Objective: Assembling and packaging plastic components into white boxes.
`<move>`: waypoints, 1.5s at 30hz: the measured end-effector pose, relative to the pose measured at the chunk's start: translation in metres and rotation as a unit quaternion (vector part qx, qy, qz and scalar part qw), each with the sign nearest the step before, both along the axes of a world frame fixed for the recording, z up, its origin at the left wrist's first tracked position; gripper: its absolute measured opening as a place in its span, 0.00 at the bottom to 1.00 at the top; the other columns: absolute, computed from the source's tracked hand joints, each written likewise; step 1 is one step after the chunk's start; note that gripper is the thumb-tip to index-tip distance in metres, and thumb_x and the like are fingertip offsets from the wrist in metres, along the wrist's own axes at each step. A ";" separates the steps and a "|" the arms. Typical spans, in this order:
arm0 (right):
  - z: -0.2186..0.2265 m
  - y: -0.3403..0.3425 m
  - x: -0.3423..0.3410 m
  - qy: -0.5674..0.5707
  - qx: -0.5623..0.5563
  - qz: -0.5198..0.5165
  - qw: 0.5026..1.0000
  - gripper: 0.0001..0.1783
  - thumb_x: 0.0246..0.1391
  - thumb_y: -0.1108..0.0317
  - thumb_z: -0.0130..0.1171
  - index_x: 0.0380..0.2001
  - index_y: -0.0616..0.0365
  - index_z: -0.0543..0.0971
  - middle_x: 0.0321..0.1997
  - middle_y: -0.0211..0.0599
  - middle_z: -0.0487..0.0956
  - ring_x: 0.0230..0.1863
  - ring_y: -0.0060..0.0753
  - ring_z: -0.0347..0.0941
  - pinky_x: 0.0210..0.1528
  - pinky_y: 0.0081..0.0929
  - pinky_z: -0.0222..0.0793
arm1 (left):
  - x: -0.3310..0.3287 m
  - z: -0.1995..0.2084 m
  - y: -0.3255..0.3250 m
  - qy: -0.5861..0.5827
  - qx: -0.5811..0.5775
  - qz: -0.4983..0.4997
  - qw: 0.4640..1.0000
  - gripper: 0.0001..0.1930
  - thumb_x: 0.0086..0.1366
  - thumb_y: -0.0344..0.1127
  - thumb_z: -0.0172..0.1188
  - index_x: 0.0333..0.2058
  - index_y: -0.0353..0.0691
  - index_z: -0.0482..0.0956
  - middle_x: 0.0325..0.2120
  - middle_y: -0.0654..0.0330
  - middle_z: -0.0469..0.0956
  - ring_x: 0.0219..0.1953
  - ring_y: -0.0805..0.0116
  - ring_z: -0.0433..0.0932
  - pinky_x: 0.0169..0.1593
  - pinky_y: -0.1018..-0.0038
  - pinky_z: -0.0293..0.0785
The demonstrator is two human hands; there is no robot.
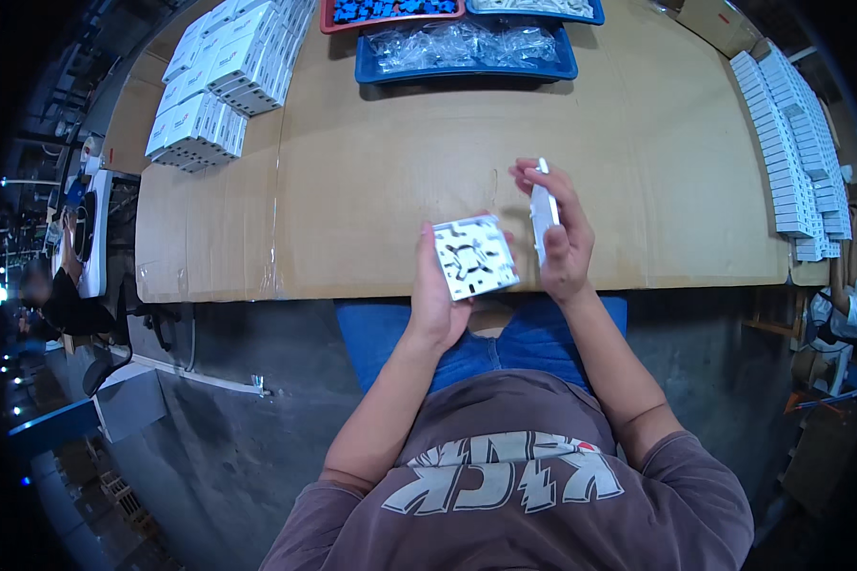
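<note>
Frame centre: our left hand (434, 303) grips the square white casing (474, 257); just right, our right hand (573, 238) pinches a white panel (544, 211).

This is a workshop, shown by its brown cardboard-covered table (371, 162), white rectangular boxes (227, 76) stacked far left, and shallow blue plastic parts tray (467, 75).

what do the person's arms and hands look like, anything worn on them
Both the left hand and the right hand are ungloved, and no watch or bracelet shows at the wrists. The left forearm and right forearm are bare. Above them are the short, dull purplish-brown fabric sleeves of a T-shirt with a large pale print.
</note>
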State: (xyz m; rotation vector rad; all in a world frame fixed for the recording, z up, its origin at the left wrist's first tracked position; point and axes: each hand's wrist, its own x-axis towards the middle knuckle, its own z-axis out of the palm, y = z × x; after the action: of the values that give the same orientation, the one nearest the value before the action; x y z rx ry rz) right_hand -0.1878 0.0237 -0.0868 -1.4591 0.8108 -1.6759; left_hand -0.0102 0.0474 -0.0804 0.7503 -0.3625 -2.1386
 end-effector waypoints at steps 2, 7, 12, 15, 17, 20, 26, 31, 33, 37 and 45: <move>-0.005 -0.013 -0.009 0.014 0.020 -0.074 0.997 0.32 0.60 0.47 0.70 0.55 0.62 0.77 0.67 0.50 0.67 0.65 0.48 0.72 0.68 0.43 0.67 | -0.004 0.006 -0.009 -0.046 -0.085 0.108 0.989 0.35 0.81 0.60 0.31 0.71 0.38 0.61 0.59 0.47 0.77 0.58 0.55 0.80 0.62 0.60 0.77; -0.007 -0.011 -0.030 0.258 -0.004 -0.167 0.952 0.25 0.38 0.62 0.85 0.30 0.61 0.78 0.63 0.48 0.69 0.63 0.48 0.73 0.66 0.44 0.70 | 0.018 -0.028 -0.023 -0.253 -0.247 0.190 0.916 0.32 0.82 0.56 0.31 0.71 0.39 0.60 0.65 0.49 0.70 0.66 0.60 0.70 0.70 0.65 0.65; -0.002 0.024 -0.045 0.457 0.040 -0.135 0.878 0.19 0.39 0.57 0.81 0.26 0.56 0.81 0.51 0.35 0.81 0.56 0.42 0.78 0.75 0.74 0.44 | 0.038 -0.012 -0.007 -0.464 -0.356 0.193 0.787 0.22 0.78 0.35 0.41 0.65 0.36 0.71 0.65 0.47 0.69 0.69 0.54 0.67 0.72 0.62 0.59; 0.003 0.047 -0.045 0.508 0.094 -0.084 0.852 0.22 0.39 0.52 0.80 0.32 0.53 0.84 0.52 0.31 0.81 0.59 0.39 0.77 0.75 0.80 0.37 | 0.058 -0.018 0.007 -0.575 -0.420 0.163 0.683 0.23 0.69 0.26 0.52 0.62 0.38 0.75 0.67 0.49 0.69 0.72 0.49 0.64 0.75 0.54 0.54; 0.003 0.055 -0.036 0.511 0.115 -0.074 0.848 0.26 0.43 0.49 0.78 0.44 0.51 0.86 0.57 0.33 0.79 0.61 0.40 0.76 0.75 0.79 0.36 | 0.063 -0.018 0.015 -0.617 -0.560 -0.021 0.552 0.24 0.69 0.33 0.55 0.63 0.39 0.74 0.68 0.52 0.66 0.73 0.49 0.62 0.76 0.48 0.50; 0.001 0.046 -0.033 0.511 0.129 -0.074 0.847 0.25 0.51 0.50 0.74 0.49 0.51 0.85 0.59 0.35 0.78 0.63 0.42 0.74 0.75 0.79 0.35 | 0.040 -0.006 0.010 -0.649 -0.513 -0.106 0.551 0.24 0.70 0.38 0.57 0.64 0.42 0.74 0.69 0.54 0.65 0.74 0.48 0.59 0.75 0.42 0.46; 0.005 -0.011 -0.020 0.530 0.149 -0.106 0.828 0.21 0.63 0.56 0.64 0.56 0.51 0.82 0.64 0.37 0.74 0.70 0.42 0.66 0.76 0.77 0.34 | 0.017 -0.014 -0.035 -0.666 -0.514 -0.064 0.536 0.27 0.73 0.46 0.57 0.66 0.45 0.72 0.69 0.54 0.64 0.74 0.48 0.58 0.76 0.42 0.45; 0.011 -0.038 -0.022 0.531 0.152 -0.108 0.827 0.17 0.64 0.59 0.62 0.52 0.54 0.84 0.58 0.36 0.76 0.66 0.42 0.69 0.77 0.72 0.37 | 0.003 -0.018 -0.050 -0.680 -0.511 -0.045 0.525 0.28 0.72 0.48 0.58 0.66 0.44 0.72 0.70 0.54 0.64 0.75 0.48 0.57 0.75 0.41 0.47; 0.016 -0.046 -0.024 0.542 0.150 -0.104 0.820 0.15 0.64 0.61 0.62 0.49 0.55 0.85 0.55 0.36 0.77 0.63 0.43 0.71 0.78 0.71 0.39 | 0.004 -0.016 -0.049 -0.685 -0.511 -0.045 0.518 0.28 0.71 0.48 0.59 0.66 0.44 0.73 0.70 0.54 0.65 0.75 0.48 0.57 0.75 0.41 0.47; 0.023 -0.087 -0.028 0.510 0.108 -0.118 0.845 0.11 0.63 0.64 0.62 0.44 0.56 0.86 0.45 0.36 0.81 0.53 0.43 0.76 0.68 0.54 0.59 | 0.009 -0.019 -0.051 -0.652 -0.509 -0.025 0.562 0.32 0.66 0.48 0.65 0.66 0.42 0.73 0.70 0.53 0.66 0.74 0.48 0.59 0.75 0.41 0.47; 0.022 -0.227 -0.012 0.398 0.066 -0.223 0.887 0.12 0.62 0.61 0.63 0.38 0.58 0.85 0.39 0.39 0.85 0.46 0.48 0.80 0.52 0.44 0.69 | 0.014 -0.018 -0.052 -0.613 -0.513 0.004 0.602 0.35 0.60 0.47 0.69 0.64 0.39 0.75 0.70 0.52 0.68 0.75 0.45 0.58 0.74 0.40 0.48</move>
State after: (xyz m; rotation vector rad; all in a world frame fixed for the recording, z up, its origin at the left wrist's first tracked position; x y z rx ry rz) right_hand -0.1995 -0.2033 -0.0652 -1.9842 1.7813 -1.2350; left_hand 0.0036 -0.0047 -0.0988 1.2907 -2.0360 -0.6668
